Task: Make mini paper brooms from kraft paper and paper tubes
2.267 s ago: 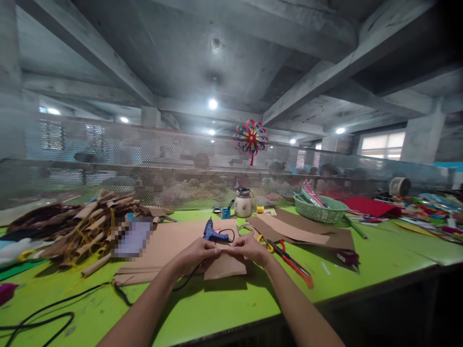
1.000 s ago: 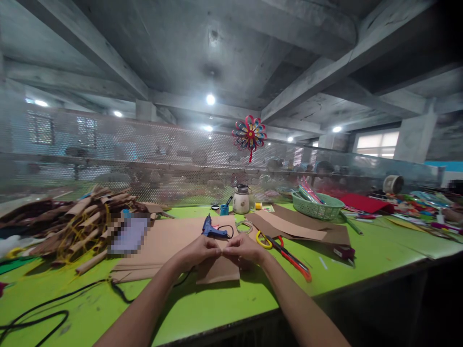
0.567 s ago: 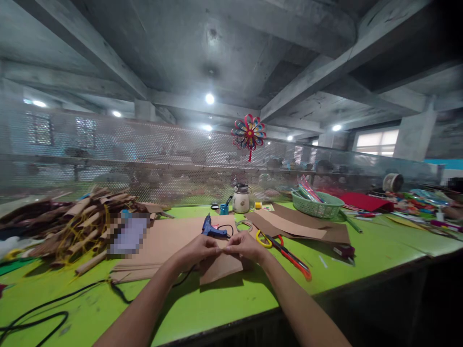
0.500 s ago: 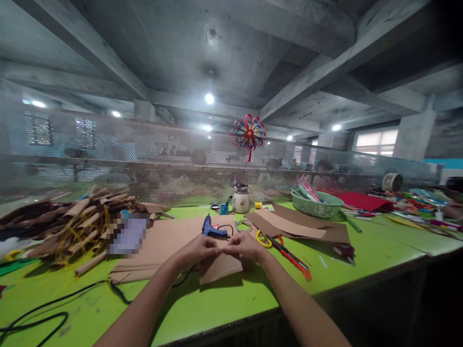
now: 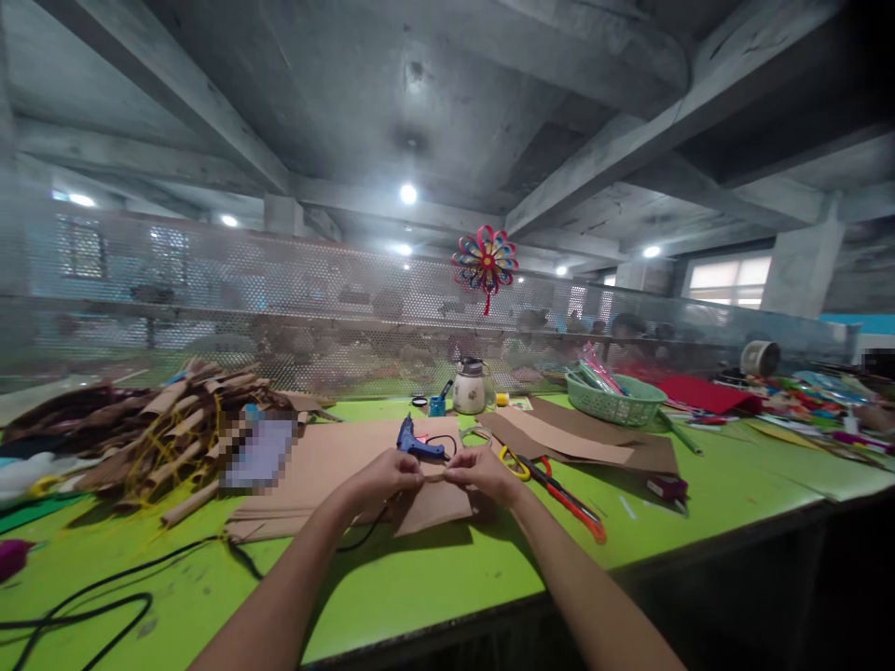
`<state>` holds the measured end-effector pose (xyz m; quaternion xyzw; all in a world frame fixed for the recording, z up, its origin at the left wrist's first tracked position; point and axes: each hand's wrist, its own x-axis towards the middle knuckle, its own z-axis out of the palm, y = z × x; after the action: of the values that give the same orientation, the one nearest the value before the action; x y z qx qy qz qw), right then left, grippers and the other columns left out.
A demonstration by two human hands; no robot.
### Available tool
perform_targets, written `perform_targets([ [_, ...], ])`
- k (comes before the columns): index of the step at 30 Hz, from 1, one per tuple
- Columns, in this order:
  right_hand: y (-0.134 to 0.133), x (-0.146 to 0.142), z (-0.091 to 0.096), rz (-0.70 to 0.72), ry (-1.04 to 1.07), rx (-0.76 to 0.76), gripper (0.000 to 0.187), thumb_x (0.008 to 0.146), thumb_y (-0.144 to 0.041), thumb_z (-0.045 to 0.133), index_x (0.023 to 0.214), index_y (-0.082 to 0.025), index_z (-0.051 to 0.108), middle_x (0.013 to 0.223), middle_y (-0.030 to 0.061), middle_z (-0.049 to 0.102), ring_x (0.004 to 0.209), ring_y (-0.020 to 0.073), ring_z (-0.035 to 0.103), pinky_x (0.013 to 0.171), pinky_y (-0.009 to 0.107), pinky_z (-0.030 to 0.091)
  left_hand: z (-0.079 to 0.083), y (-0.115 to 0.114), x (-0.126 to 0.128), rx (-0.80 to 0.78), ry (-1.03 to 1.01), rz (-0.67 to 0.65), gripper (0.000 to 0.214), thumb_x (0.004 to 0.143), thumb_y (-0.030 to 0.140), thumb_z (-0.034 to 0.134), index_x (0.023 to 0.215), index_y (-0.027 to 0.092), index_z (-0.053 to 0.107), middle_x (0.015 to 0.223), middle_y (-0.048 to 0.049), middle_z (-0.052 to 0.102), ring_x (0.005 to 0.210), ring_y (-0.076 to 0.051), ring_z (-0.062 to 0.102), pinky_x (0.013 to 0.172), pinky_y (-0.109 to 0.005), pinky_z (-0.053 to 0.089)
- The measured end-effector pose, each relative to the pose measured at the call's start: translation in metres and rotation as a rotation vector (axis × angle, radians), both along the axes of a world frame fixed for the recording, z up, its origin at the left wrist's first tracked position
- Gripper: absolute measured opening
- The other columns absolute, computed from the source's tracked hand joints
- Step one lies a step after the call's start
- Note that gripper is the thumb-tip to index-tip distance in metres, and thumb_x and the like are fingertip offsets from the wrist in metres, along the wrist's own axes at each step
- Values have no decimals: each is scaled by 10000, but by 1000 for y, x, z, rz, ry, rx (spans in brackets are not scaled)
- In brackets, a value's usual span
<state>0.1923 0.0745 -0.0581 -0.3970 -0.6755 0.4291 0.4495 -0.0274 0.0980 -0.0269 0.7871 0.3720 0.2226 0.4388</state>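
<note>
My left hand (image 5: 383, 479) and my right hand (image 5: 479, 472) meet over the green table (image 5: 433, 587), both pinched on the far edge of a brown paper sheet (image 5: 433, 508). Their fingertips almost touch. The sheet's near edge rests on the table and on larger brown sheets (image 5: 328, 466) beneath it. A blue glue gun (image 5: 416, 441) lies just beyond my hands, its black cord running off to the left. Scissors with yellow and red handles (image 5: 552, 496) lie right of my right hand.
A heap of rolled brown paper tubes (image 5: 160, 433) sits at the left. More brown sheets (image 5: 580, 438), a green basket (image 5: 615, 401), a white jar (image 5: 470, 391) and coloured paper fill the back and right. A mesh screen (image 5: 280, 317) backs the table.
My hands have stayed pinched on the brown sheet, shifting slightly. The view has swung a little, so everything sits slightly further right in the frame.
</note>
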Motion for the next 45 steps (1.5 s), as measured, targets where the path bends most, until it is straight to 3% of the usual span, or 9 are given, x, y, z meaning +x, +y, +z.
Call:
perform_targets([
  [5, 4, 3, -1, -34, 13, 19, 353, 655, -459, 780, 709, -127, 673, 502, -39, 536, 434, 64, 395, 448, 208, 286, -2, 7, -2, 40, -22, 40, 444, 617, 558, 678, 601, 155, 492, 523, 51, 412, 487, -89, 367, 478, -234, 248],
  [14, 2, 6, 3, -48, 6, 32, 345, 684, -466, 760, 690, -137, 657, 500, -40, 525, 452, 78, 418, 469, 216, 307, 4, 0, -8, -84, -23, -74, 529, 662, 670, 612, 700, 149, 528, 533, 18, 508, 454, -115, 480, 480, -255, 392],
  [20, 3, 6, 3, -50, 28, 48, 347, 665, -458, 775, 703, -129, 670, 495, -39, 523, 457, 76, 412, 478, 215, 301, 5, 2, -7, -89, -20, -71, 555, 620, 691, 645, 678, 155, 512, 518, 22, 513, 443, -114, 487, 456, -246, 381],
  [27, 3, 7, 5, -47, 58, 51, 449, 664, -455, 775, 965, -128, 708, 544, -49, 524, 486, 70, 407, 489, 208, 290, 5, 6, -13, -84, -6, -70, 573, 621, 707, 652, 648, 161, 481, 474, 34, 501, 411, -98, 467, 441, -225, 312],
  [32, 3, 11, 6, -71, 71, 65, 451, 684, -455, 759, 986, -123, 718, 544, -48, 514, 497, 69, 406, 496, 210, 298, 5, 7, -14, -103, -5, -80, 578, 630, 721, 637, 680, 167, 476, 476, 36, 506, 433, -127, 517, 449, -230, 326],
  [40, 5, 14, 6, -104, 99, 80, 434, 663, -448, 776, 941, -121, 718, 558, -37, 555, 505, 84, 468, 514, 224, 373, 4, 6, -9, -32, -20, -48, 583, 664, 718, 612, 678, 142, 527, 532, 17, 518, 462, -98, 446, 470, -231, 317],
  [45, 5, 12, 5, -83, 102, 78, 411, 660, -448, 779, 901, -119, 731, 548, -25, 576, 485, 88, 483, 511, 232, 391, 3, 5, -7, -5, -22, -48, 588, 636, 723, 634, 625, 147, 515, 471, 44, 433, 425, -92, 395, 442, -234, 265],
])
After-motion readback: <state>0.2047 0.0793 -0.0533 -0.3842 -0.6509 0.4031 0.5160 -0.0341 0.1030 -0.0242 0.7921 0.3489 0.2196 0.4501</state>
